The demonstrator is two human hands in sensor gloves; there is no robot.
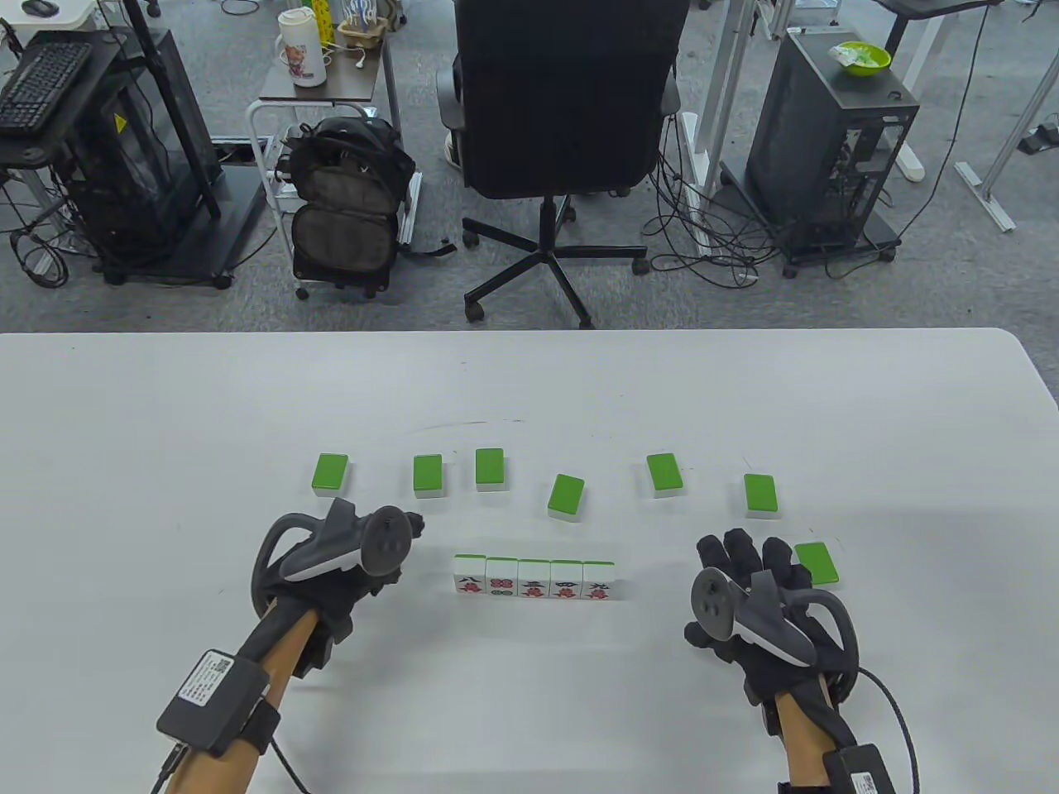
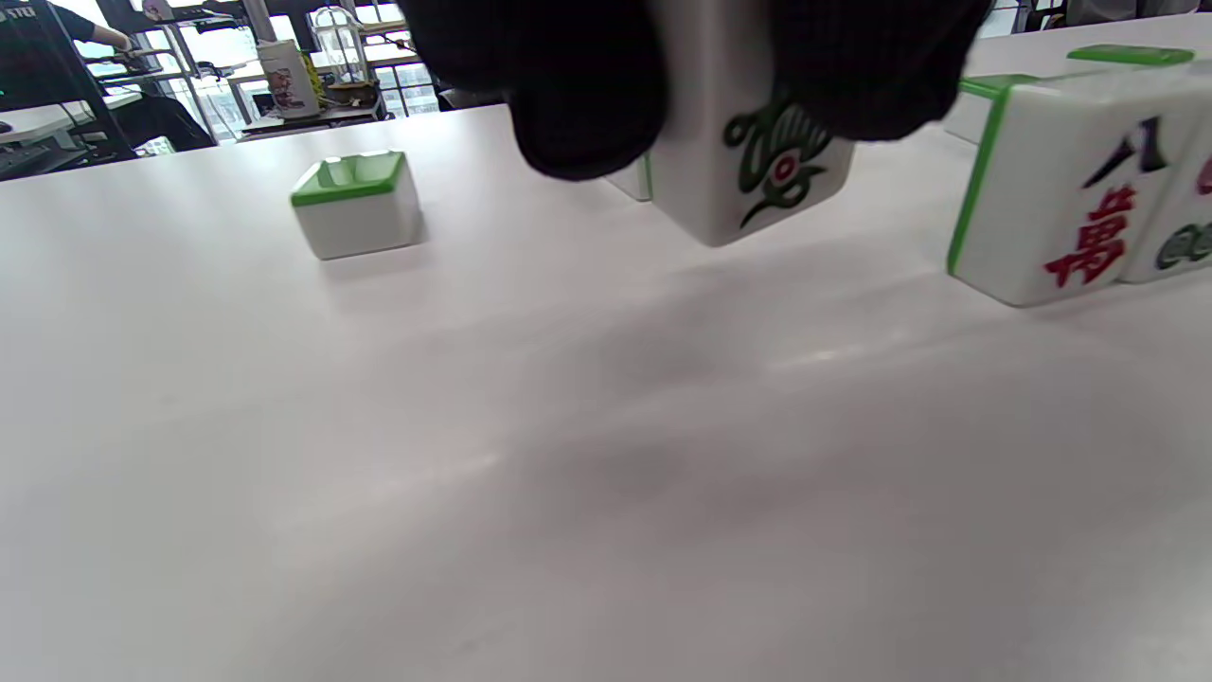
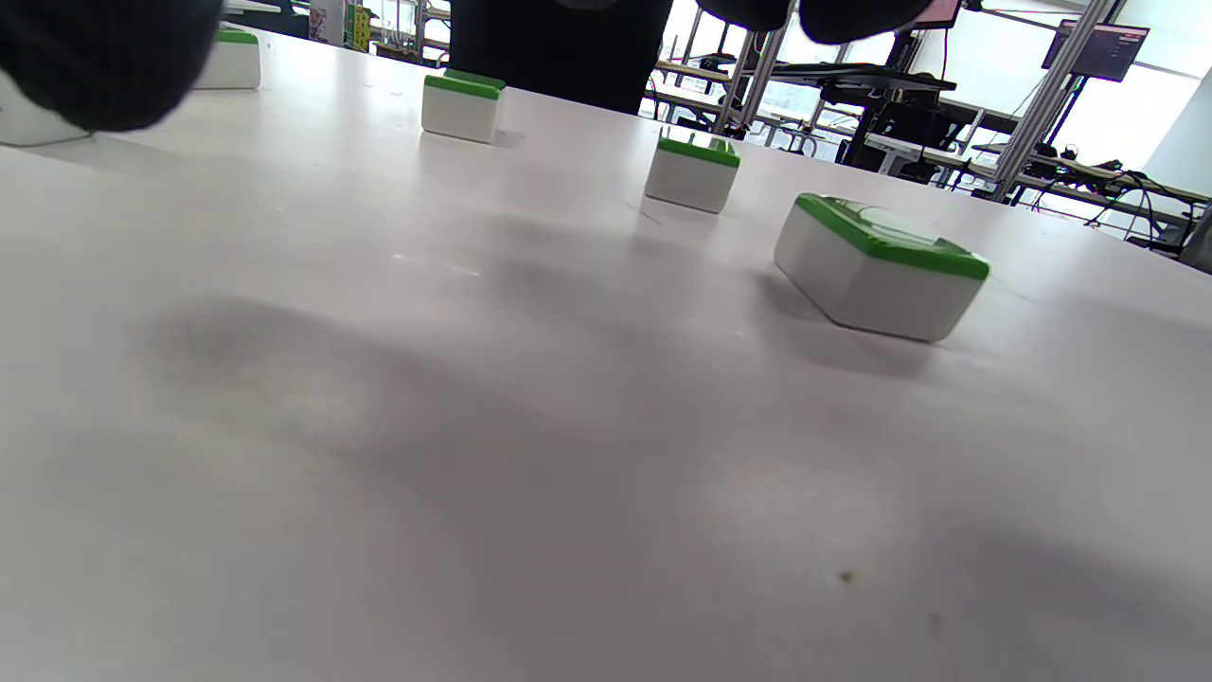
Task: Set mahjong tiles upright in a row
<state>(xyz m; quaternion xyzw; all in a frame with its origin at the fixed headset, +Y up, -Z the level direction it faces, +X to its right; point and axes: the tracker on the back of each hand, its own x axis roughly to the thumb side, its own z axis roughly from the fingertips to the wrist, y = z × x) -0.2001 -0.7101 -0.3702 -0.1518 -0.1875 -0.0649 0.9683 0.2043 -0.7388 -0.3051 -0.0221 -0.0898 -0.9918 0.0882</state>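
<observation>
just left of the upright row (image 1: 534, 576) of five tiles, the left hand (image 1: 347, 558) pinches a bird-marked tile (image 2: 757, 161) between its fingertips (image 2: 587, 114), lifted a bit off the table (image 1: 165, 463). right hand (image 1: 749, 591) rests empty with fingers spread, beside a face-down tile (image 1: 817, 563). six more green-backed tiles lie flat behind.

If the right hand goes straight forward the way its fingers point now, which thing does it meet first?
Probably the flat green-backed tile just beyond the right hand; its fingers point up the table, slightly right. In the table view the fingertips are already beside this tile. Depth is unclear, so whether they touch cannot be told.
</observation>
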